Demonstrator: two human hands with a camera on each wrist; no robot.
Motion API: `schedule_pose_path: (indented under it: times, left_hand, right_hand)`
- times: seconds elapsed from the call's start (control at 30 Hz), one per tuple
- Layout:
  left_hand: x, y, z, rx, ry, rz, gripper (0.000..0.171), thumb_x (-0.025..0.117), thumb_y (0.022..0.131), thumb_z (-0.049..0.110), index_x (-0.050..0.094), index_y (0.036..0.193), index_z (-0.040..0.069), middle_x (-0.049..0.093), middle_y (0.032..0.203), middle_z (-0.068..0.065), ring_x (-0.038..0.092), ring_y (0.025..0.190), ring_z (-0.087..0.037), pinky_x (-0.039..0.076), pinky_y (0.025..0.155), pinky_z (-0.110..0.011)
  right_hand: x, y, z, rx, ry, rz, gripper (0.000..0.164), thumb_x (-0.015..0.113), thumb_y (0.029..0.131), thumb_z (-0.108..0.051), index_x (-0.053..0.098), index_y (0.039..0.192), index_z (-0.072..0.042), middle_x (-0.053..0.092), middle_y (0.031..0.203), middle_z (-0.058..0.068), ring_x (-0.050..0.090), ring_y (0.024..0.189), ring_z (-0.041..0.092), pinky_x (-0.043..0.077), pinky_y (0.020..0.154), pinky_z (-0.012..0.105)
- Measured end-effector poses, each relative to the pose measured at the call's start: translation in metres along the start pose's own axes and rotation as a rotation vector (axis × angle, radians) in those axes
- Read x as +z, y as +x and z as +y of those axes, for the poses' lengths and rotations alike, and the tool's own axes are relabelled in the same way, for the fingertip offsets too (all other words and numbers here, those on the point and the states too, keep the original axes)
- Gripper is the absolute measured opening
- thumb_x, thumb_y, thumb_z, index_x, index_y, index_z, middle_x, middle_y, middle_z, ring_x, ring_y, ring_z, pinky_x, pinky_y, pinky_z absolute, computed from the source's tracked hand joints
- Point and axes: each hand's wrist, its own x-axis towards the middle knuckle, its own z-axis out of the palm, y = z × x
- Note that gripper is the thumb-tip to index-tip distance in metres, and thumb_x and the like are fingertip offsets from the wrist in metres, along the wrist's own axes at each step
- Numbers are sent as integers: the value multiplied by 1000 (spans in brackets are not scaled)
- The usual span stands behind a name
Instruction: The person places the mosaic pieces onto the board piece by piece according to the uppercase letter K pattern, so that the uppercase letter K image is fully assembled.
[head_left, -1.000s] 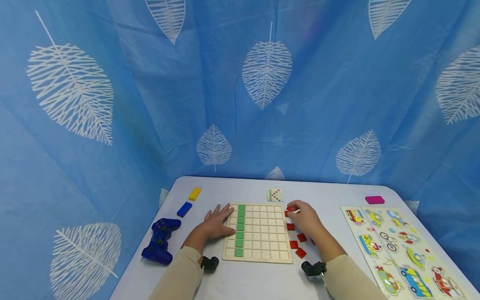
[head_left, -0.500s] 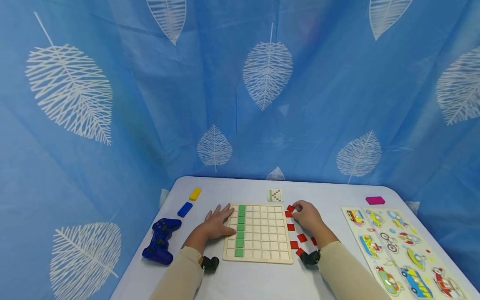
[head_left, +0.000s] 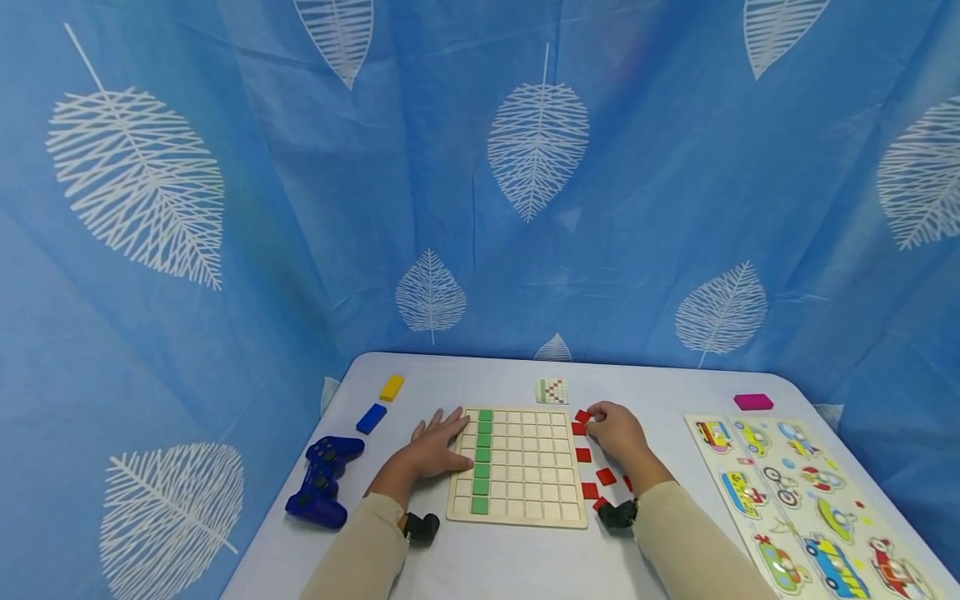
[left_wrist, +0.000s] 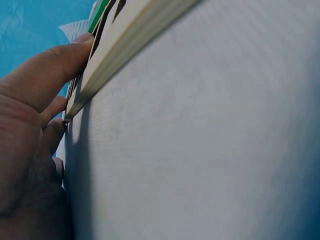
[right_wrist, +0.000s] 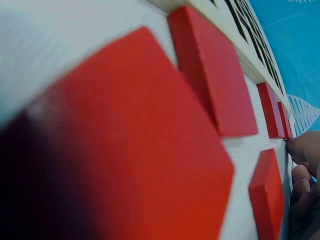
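My left hand (head_left: 427, 450) rests with spread fingers on the left edge of a square wooden grid board (head_left: 528, 523). In the left wrist view, the thumb (left_wrist: 60, 62) presses on the board's rim. One column of the board holds green tiles (head_left: 481, 470). Beyond its right edge, the curled fingertips of my right hand (head_left: 617, 432) pinch the corner of a tilted red tile (head_left: 582, 416). Another red tile (head_left: 578, 429) lies just below it. The right wrist view shows the thumb at a tile's end; the other fingers are partly hidden.
Several more red tiles (head_left: 583, 455) lie right of the board. A small pattern card (head_left: 552, 391) is behind it. At left are a blue game controller (head_left: 322, 483), a blue block (head_left: 371, 418) and a yellow block (head_left: 392, 387). At right are a picture puzzle (head_left: 795, 492) and a pink block (head_left: 753, 402).
My right hand has shifted slightly right and down, uncovering more of the tilted red tile, and its wrist has dropped over the lowest tile. The left hand has stayed on the board.
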Motion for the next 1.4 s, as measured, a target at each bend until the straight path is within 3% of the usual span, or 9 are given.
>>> schedule_pose_path:
  times: [0.53, 0.97, 1.23, 1.4]
  left_hand:
    - [2, 1, 0, -24, 4, 5, 93, 84, 85, 46, 39, 163, 27, 20, 176, 5, 1, 165, -30, -1, 131, -58]
    - [2, 0, 1, 0, 20, -1, 92, 84, 86, 46, 39, 163, 23, 21, 176, 2, 3, 164, -32, 0, 131, -58]
    - [1, 2, 0, 28, 29, 3, 91, 83, 87, 46, 39, 163, 21, 21, 176, 0, 4, 164, -34, 1, 131, -59]
    - [1, 4, -1, 20, 45, -3, 92, 82, 87, 47, 39, 164, 22, 21, 176, 0, 4, 164, -33, 1, 131, -59]
  right_hand:
    - [4, -5, -5, -31, 54, 19, 33, 72, 93, -17, 67, 123, -5, 66, 120, 16, 60, 105, 31, 59, 92, 45]
    - [41, -49, -54, -421, 17, -86, 28, 71, 91, -8, 72, 119, -7, 66, 112, 5, 65, 99, 18, 59, 84, 39]
    - [65, -63, -70, -478, 3, -138, 23, 73, 88, -7, 73, 111, -13, 63, 98, -3, 58, 90, 14, 54, 80, 33]
    - [73, -67, -74, -467, -23, -183, 20, 74, 89, -10, 73, 109, -14, 62, 93, -3, 56, 87, 14, 52, 77, 31]
